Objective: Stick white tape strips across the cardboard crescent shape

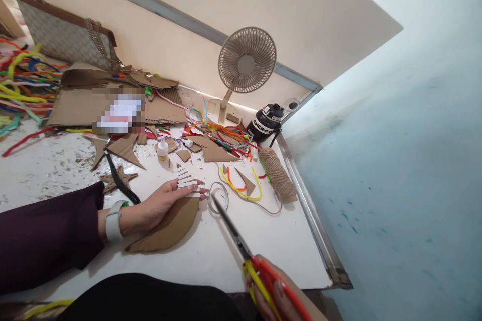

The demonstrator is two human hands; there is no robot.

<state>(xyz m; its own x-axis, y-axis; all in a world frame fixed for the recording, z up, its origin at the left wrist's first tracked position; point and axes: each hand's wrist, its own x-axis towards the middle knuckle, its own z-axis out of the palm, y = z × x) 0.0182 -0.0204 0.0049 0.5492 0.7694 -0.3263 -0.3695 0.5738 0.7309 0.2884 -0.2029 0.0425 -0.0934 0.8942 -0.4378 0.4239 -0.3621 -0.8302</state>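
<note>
My left hand (165,203) holds a curved piece of brown cardboard (173,228) and thin white pointed strips (185,176) that fan out above its fingers. My right hand (276,291) grips scissors (235,235) with red and yellow handles, their blades pointing up and left. A clear ring, perhaps a tape roll (219,197), lies by the blade tips, just right of my left fingertips. The scissor blades look closed or nearly so.
Behind my left hand are a small white bottle (162,150), cardboard scraps (216,150) and a cardboard star (118,179). A twine roll (277,174), a black bottle (264,123) and a fan (247,62) stand or lie farther right. Pipe cleaners (28,88) pile at the left.
</note>
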